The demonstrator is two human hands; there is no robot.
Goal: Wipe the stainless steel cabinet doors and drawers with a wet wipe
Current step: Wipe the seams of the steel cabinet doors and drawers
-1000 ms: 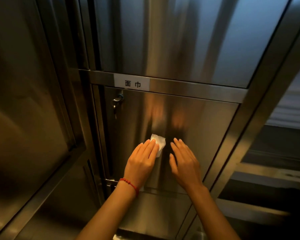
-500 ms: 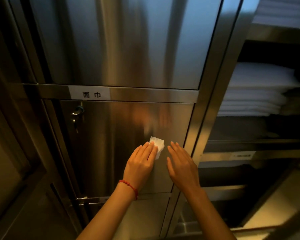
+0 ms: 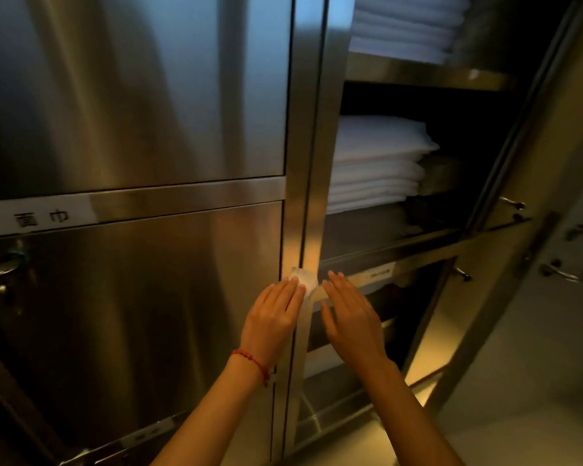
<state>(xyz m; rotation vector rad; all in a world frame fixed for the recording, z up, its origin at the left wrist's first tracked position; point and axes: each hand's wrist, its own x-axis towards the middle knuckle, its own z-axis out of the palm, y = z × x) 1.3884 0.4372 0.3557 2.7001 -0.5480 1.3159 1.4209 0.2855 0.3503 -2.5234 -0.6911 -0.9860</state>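
Note:
A stainless steel cabinet fills the head view. Its lower door (image 3: 142,297) is shut and has a key lock (image 3: 5,264) at the left. My left hand (image 3: 271,319), with a red string on the wrist, lies flat and presses a white wet wipe (image 3: 305,279) against the vertical steel post (image 3: 303,196) at the door's right edge. Only the wipe's top corner shows past my fingertips. My right hand (image 3: 350,317) hovers flat just right of the post, fingers apart, holding nothing.
A shut upper door (image 3: 132,89) sits above a white label strip (image 3: 37,216). To the right, open shelves hold stacked white towels (image 3: 377,163). An open door (image 3: 552,230) with metal handles (image 3: 564,272) stands at the far right.
Both hands and the wipe have slid rightward, from the middle of the lower door onto the post at its right edge. The view has swung right, showing more of the open shelves.

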